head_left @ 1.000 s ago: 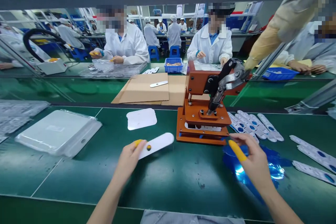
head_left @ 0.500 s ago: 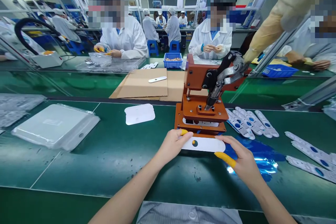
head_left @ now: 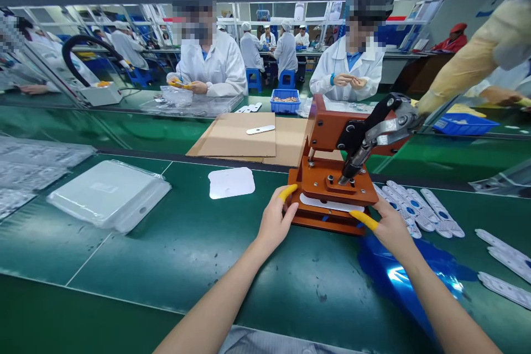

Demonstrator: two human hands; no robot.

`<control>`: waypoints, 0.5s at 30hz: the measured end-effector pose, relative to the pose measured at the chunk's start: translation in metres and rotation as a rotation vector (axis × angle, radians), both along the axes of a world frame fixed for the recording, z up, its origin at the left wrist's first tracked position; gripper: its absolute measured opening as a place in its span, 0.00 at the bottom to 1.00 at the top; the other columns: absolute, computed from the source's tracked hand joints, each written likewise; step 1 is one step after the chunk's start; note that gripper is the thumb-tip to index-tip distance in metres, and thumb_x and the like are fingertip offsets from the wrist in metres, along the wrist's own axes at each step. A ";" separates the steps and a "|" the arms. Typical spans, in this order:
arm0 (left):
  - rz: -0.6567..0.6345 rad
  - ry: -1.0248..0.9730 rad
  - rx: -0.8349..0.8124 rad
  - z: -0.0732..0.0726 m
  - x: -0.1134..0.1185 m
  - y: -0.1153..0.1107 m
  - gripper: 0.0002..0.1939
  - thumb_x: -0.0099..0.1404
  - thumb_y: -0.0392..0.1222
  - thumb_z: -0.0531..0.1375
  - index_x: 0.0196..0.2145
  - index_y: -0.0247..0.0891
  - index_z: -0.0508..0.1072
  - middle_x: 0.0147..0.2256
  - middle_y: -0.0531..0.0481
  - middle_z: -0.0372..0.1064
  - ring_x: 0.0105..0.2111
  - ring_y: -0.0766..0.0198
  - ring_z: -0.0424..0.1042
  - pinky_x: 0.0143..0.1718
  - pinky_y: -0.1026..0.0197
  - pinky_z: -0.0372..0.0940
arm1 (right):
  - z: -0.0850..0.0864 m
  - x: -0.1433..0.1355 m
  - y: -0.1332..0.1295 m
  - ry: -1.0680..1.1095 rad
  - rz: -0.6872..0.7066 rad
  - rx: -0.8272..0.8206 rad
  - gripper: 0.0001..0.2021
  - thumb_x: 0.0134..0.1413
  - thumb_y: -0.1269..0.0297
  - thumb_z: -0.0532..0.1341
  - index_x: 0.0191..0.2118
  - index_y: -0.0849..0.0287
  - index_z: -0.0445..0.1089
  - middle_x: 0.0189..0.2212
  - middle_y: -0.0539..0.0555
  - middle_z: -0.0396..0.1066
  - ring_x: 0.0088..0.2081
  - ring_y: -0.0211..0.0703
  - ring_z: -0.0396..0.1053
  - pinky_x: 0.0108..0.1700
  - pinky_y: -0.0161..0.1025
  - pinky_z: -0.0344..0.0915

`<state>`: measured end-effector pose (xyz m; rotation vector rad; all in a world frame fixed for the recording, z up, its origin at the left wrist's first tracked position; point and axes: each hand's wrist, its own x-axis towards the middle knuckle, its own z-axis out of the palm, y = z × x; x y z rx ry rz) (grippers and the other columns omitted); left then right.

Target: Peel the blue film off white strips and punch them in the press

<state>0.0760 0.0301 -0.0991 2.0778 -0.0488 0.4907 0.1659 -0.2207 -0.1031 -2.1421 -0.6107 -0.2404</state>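
A white elongated strip (head_left: 327,203) lies in the slot of an orange-brown toggle press (head_left: 338,180), under its upper plate. My left hand (head_left: 276,218) is at the press's left front corner, thumb and a yellow-covered finger spread apart with nothing between them. At the right end of the strip, my right hand (head_left: 388,227) holds a yellow-covered digit stretched out, its tip at the strip's end. Its other fingers are partly hidden beside the press. The press's black handle linkage (head_left: 365,138) is raised toward the upper right.
Printed strips (head_left: 442,213) lie right of the press, near blue film (head_left: 415,276). To the left are a white sheet (head_left: 232,182) and a plastic-wrapped pack (head_left: 108,191). Cardboard (head_left: 236,138) lies behind, with a blue basket (head_left: 285,101) beyond. Co-workers in white coats sit opposite.
The white strip has gone from between my hands in front of the press into its slot. Both hands have moved forward to the press's sides, and my left fingers have spread. The view has shifted.
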 end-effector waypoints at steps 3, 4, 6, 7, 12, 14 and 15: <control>-0.005 -0.018 0.002 -0.002 0.000 0.000 0.18 0.69 0.42 0.50 0.56 0.42 0.61 0.54 0.45 0.61 0.37 0.64 0.68 0.38 0.60 0.67 | 0.000 0.002 0.000 -0.008 -0.019 -0.032 0.21 0.50 0.45 0.60 0.44 0.55 0.72 0.49 0.58 0.69 0.55 0.55 0.63 0.53 0.48 0.63; -0.006 -0.022 0.013 -0.002 0.000 0.000 0.18 0.70 0.42 0.50 0.56 0.42 0.62 0.54 0.44 0.61 0.39 0.63 0.69 0.39 0.60 0.67 | -0.001 0.003 0.000 -0.005 -0.024 -0.041 0.21 0.50 0.45 0.60 0.44 0.55 0.72 0.49 0.58 0.69 0.55 0.56 0.63 0.53 0.49 0.63; -0.001 -0.030 0.082 -0.001 0.000 0.002 0.15 0.70 0.42 0.49 0.52 0.42 0.66 0.55 0.44 0.61 0.42 0.61 0.70 0.41 0.58 0.68 | -0.002 0.005 -0.001 0.000 -0.021 -0.051 0.21 0.50 0.45 0.60 0.45 0.54 0.71 0.48 0.58 0.70 0.54 0.56 0.63 0.53 0.49 0.64; 0.003 -0.037 0.140 0.000 0.000 0.002 0.14 0.70 0.42 0.49 0.50 0.41 0.68 0.55 0.44 0.61 0.44 0.60 0.70 0.43 0.57 0.68 | -0.002 0.005 -0.002 -0.004 -0.016 -0.052 0.21 0.51 0.46 0.59 0.45 0.54 0.71 0.48 0.58 0.69 0.54 0.56 0.63 0.53 0.50 0.63; 0.008 -0.081 0.385 0.000 0.001 0.005 0.14 0.70 0.42 0.48 0.42 0.40 0.72 0.56 0.45 0.61 0.50 0.56 0.67 0.48 0.53 0.66 | -0.009 -0.007 -0.006 -0.178 -0.023 -0.037 0.13 0.55 0.54 0.57 0.40 0.53 0.73 0.48 0.58 0.68 0.54 0.56 0.63 0.55 0.55 0.60; 0.011 -0.082 0.372 -0.001 0.001 0.005 0.14 0.70 0.43 0.48 0.42 0.40 0.72 0.56 0.45 0.61 0.48 0.57 0.68 0.47 0.54 0.67 | -0.017 -0.012 -0.008 -0.251 -0.040 -0.017 0.12 0.57 0.57 0.55 0.38 0.53 0.74 0.48 0.58 0.68 0.56 0.56 0.61 0.57 0.57 0.57; 0.014 -0.080 0.346 -0.001 0.001 0.005 0.14 0.70 0.43 0.48 0.43 0.40 0.72 0.56 0.45 0.61 0.47 0.57 0.69 0.45 0.55 0.67 | -0.020 -0.013 -0.010 -0.253 -0.039 -0.008 0.12 0.58 0.58 0.55 0.37 0.53 0.74 0.49 0.58 0.67 0.56 0.56 0.60 0.57 0.58 0.56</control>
